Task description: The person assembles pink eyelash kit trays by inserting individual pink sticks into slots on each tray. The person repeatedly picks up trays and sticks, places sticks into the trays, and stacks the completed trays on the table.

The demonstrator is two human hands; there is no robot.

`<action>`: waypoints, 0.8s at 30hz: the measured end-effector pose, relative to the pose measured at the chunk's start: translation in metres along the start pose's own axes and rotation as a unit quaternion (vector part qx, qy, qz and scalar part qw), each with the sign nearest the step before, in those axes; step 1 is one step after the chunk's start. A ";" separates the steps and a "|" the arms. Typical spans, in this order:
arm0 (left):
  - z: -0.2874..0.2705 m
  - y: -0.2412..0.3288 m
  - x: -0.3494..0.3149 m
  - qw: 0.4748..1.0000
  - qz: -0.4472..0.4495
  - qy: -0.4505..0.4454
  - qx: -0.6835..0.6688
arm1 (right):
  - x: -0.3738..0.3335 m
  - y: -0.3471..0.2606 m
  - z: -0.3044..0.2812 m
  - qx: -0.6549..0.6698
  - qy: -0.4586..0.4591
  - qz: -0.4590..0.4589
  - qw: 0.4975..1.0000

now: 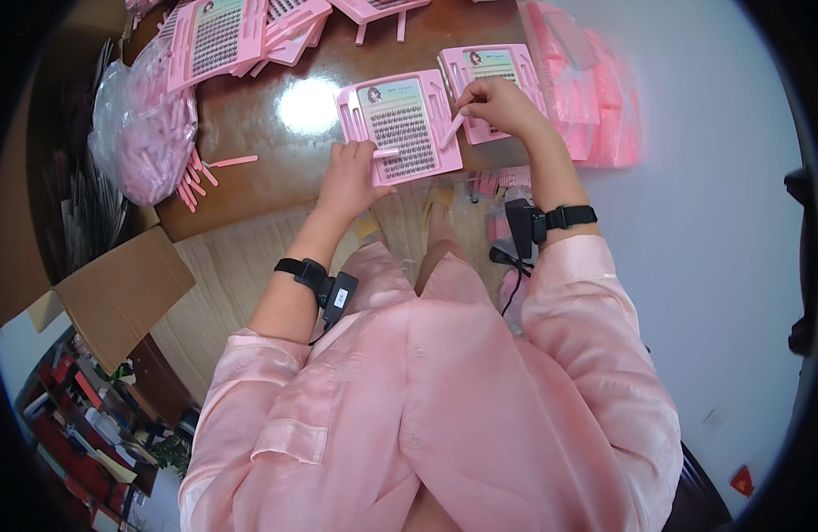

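Note:
A pink eyelash tray (402, 124) with rows of dark lash clusters lies on the brown table in front of me. My left hand (348, 175) is at its lower left corner, closed round a short pale pink tube (386, 153) that juts over the lashes. Above the tray's right side slot, my right hand (499, 104) pinches another slim pink tube (453, 131), held at a slant. Partly under that hand lies a second pink lash tray (531, 78), some of it hidden by my fingers and wrist.
Several filled lash trays (215, 43) are piled at the far left. A clear bag of pink tubes (147, 133) sits at the table's left, with loose pink tweezers (231, 161) beside it. Pink packets (604, 102) lie far right; an open cardboard box (125, 288) stands left.

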State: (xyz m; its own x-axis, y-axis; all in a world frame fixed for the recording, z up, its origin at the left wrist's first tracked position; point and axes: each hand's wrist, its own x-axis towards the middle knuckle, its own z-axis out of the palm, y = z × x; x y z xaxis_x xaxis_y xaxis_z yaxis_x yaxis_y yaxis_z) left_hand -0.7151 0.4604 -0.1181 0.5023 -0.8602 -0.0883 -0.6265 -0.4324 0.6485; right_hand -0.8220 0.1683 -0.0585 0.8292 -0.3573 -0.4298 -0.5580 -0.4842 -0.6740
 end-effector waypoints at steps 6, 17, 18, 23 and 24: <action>0.003 0.001 0.001 1.000 -0.027 0.006 -0.001 | 0.049 -0.001 0.011 -0.137 -0.053 -0.074 0.986; 0.001 0.015 0.004 0.996 -0.083 0.007 -0.001 | 0.040 0.024 0.048 -0.091 0.018 -0.190 0.977; 0.000 0.020 0.005 0.995 -0.101 -0.006 0.001 | 0.038 0.026 0.050 -0.082 0.048 -0.222 0.970; 0.010 0.053 0.020 0.982 -0.135 0.064 -0.118 | 0.021 0.028 0.041 0.035 0.013 -0.122 0.992; 0.018 0.061 0.027 0.964 -0.170 0.063 -0.193 | 0.017 0.028 0.038 0.104 -0.026 -0.070 0.992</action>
State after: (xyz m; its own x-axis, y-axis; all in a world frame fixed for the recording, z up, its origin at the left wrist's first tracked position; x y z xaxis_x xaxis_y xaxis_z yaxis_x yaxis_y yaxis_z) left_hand -0.7510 0.4057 -0.0946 0.7237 -0.6359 -0.2682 -0.1570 -0.5301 0.8333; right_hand -0.8224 0.1791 -0.1075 0.9020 -0.2530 -0.3498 -0.4223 -0.3489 -0.8366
